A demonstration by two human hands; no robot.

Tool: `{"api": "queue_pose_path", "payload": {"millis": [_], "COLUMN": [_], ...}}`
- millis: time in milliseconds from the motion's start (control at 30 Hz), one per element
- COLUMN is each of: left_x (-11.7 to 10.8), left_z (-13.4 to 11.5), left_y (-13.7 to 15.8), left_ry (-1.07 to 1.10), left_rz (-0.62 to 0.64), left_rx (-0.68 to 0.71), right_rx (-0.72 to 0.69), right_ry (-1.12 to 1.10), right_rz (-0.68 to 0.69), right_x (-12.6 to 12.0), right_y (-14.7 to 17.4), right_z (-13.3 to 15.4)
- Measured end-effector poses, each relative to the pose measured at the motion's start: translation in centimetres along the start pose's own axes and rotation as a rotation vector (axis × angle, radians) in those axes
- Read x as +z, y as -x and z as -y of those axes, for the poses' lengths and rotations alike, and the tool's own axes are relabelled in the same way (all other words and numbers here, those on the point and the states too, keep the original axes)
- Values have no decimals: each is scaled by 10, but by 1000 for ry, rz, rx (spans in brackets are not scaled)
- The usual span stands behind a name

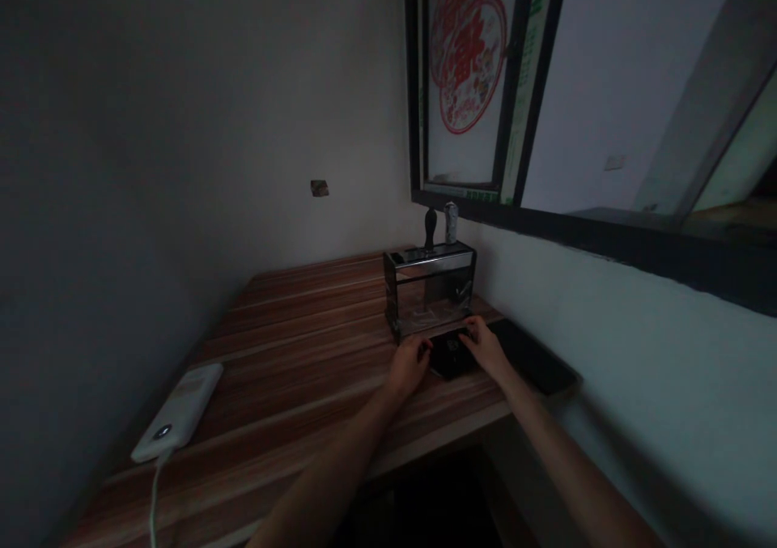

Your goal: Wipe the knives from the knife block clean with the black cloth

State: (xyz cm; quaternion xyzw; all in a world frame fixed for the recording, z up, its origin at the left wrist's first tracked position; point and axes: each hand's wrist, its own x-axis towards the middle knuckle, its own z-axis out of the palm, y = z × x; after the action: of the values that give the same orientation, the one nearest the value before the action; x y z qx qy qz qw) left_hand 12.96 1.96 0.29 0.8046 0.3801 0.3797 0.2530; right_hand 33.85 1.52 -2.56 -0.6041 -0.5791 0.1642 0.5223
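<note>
On the wooden table, a flat black object point(450, 357) with a small pale mark on top lies between my two hands. It is too dark to tell its kind. My left hand point(413, 360) curls its fingers round the left edge. At the far right edge, my right hand point(481, 341) pinches with thumb and fingers. Just behind stands a knife block point(432, 260) with a dark frame and clear front panel. Out of its top stick a black handle point(430, 228) and a grey patterned handle point(451, 223).
A dark flat panel point(534, 356) lies along the right wall. To the left, a white power bank point(180, 410) rests on the table point(291, 346) with a white cable point(154, 495) plugged in. A mirror or window frame point(607, 232) juts above the right side.
</note>
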Motion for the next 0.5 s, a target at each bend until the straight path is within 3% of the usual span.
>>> {"api": "queue_pose_path", "payload": {"millis": [200, 500], "left_x": [-3, -4], "left_z": [-1, -5], "left_y": [12, 16], "left_ry": [-250, -350], "left_rz": [86, 83], "left_rx": [89, 180], "right_rx": [-100, -167], "right_ry": [194, 241], "right_rz": [59, 92], "right_x": [1, 0], "right_y": [-1, -1], "right_z": [-1, -6]}}
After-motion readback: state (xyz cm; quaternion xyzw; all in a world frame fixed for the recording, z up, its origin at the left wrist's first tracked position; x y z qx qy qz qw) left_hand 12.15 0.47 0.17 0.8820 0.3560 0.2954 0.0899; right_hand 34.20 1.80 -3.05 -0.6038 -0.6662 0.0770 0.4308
